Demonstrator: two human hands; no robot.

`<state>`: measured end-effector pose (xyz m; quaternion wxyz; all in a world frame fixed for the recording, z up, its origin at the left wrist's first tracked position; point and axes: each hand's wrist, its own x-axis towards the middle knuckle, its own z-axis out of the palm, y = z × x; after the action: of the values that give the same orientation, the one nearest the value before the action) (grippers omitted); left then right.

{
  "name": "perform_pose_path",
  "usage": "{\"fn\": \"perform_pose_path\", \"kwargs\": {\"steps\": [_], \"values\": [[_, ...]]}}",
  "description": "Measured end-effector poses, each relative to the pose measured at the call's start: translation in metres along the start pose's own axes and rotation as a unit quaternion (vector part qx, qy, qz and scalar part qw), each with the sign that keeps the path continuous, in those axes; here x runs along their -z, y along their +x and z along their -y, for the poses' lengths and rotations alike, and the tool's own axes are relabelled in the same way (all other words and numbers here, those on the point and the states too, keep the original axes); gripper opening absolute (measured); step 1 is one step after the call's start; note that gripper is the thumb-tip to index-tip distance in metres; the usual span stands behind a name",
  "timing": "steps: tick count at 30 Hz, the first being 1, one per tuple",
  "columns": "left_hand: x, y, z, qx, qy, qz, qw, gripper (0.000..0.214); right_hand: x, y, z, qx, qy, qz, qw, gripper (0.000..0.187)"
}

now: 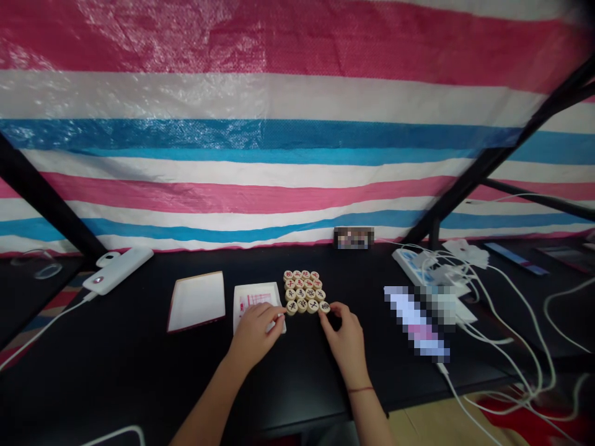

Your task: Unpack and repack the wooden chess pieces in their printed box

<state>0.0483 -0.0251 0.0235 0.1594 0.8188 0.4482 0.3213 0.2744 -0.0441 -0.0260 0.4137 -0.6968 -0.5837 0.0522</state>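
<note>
Round wooden Chinese chess pieces (pixel 305 284) with red and dark characters are packed in rows on the black table. My left hand (pixel 256 327) is at the left front of the block, thumb and forefinger tips drawn together close beside the corner piece. Whether it pinches anything there is hidden. My right hand (pixel 346 339) has thumb and forefinger at the sides of the front right piece (pixel 324 306). Under my left hand lies a white open tray (pixel 242 290) with a pink-printed sheet in it, partly covered by my fingers.
An open box lid (pixel 198 301), white inside, lies to the left. A white device (pixel 118 271) with a cable stands at the back left. On the right are a blurred-out phone (pixel 413 322), a power strip (pixel 409 263) and tangled white cables (pixel 530 322). Striped sheeting (pixel 279 142) hangs behind.
</note>
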Motion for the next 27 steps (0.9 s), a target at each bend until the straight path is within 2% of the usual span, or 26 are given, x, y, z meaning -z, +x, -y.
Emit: {"fn": "perform_pose_path", "kwargs": {"steps": [9, 12, 14, 16, 18, 21, 23, 27], "values": [[0.000, 0.000, 0.000, -0.010, -0.007, -0.008, 1.000, 0.023, -0.001, 0.001, -0.002, 0.017, -0.001, -0.003, 1.000, 0.033], [0.007, 0.001, 0.006, -0.012, -0.010, -0.017, 1.000, 0.023, 0.003, 0.000, 0.002, 0.047, 0.000, -0.064, 0.997, 0.033], [0.015, 0.001, 0.015, -0.013, 0.001, -0.024, 1.000, 0.022, 0.007, -0.003, 0.012, 0.079, 0.006, -0.105, 0.991, 0.026], [0.024, -0.002, 0.027, -0.016, 0.038, -0.041, 0.998, 0.022, 0.009, -0.007, 0.029, 0.124, 0.027, -0.108, 0.986, 0.016], [0.031, -0.007, 0.040, -0.023, 0.091, -0.067, 0.993, 0.022, 0.007, -0.013, 0.049, 0.179, 0.058, -0.066, 0.980, 0.012], [0.037, -0.014, 0.055, -0.014, 0.158, -0.108, 0.981, 0.019, -0.006, -0.021, 0.079, 0.252, 0.067, 0.057, 0.964, 0.016], [0.038, -0.018, 0.060, 0.002, 0.184, -0.134, 0.974, 0.018, -0.017, -0.024, 0.093, 0.288, 0.042, 0.118, 0.949, 0.019], [0.036, -0.022, 0.060, 0.039, 0.206, -0.189, 0.959, 0.018, -0.031, -0.025, 0.099, 0.314, 0.009, 0.161, 0.936, 0.010]]}}
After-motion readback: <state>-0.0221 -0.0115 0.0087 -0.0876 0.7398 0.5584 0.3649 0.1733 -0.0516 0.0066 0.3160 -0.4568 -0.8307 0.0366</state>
